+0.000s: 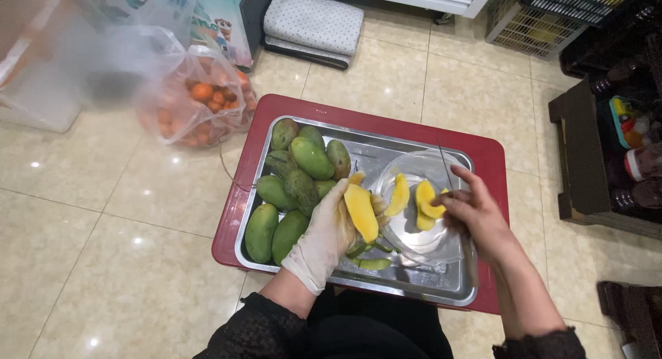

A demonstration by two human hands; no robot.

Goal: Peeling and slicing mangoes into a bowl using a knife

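Your gloved left hand [324, 235] is gripping the peeled mango [361, 212] above the steel tray [414, 280], while your bare right hand [476, 217] is closing around the knife [447, 169], blade pointing away over the clear bowl [414, 245] of slices just beyond. The wet fruit is probably slippery, so it could be sliding toward the blade and your fingers.

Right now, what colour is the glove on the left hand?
White, thin glove; head view shows it.
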